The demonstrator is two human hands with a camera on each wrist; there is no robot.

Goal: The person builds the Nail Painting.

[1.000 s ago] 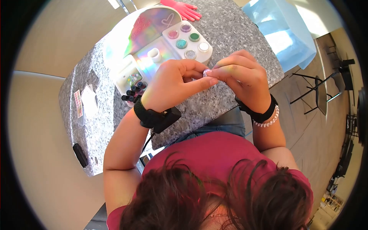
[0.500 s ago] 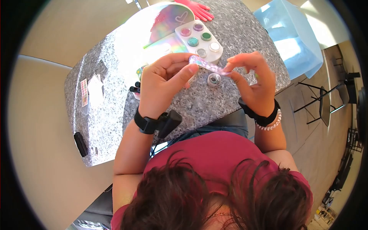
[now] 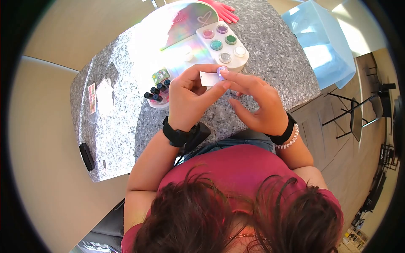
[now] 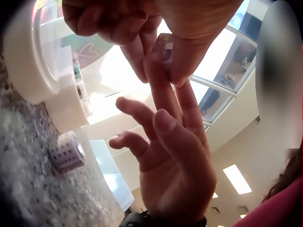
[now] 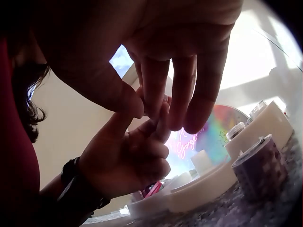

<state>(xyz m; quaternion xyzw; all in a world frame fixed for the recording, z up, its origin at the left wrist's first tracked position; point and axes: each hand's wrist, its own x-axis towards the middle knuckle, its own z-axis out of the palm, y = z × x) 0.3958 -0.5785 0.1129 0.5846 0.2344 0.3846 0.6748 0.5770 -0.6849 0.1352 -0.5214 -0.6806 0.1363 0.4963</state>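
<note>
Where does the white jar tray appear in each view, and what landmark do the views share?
Head: white jar tray, upper part, just right of centre.
Left wrist: white jar tray, left part, seen from the side, above the patterned roll.
Right wrist: white jar tray, near the right edge, above the patterned roll.
Shared landmark: the iridescent panel, next to the tray in every picture.

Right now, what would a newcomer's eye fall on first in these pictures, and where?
A newcomer's eye would probably go first to the shiny lilac strip in the upper middle of the head view, pinched by the left hand and touched by the right hand. Just beyond, a white tray carries six small pots near an iridescent board with a heart on it. A bright pink glove lies at the table's far side.
</note>
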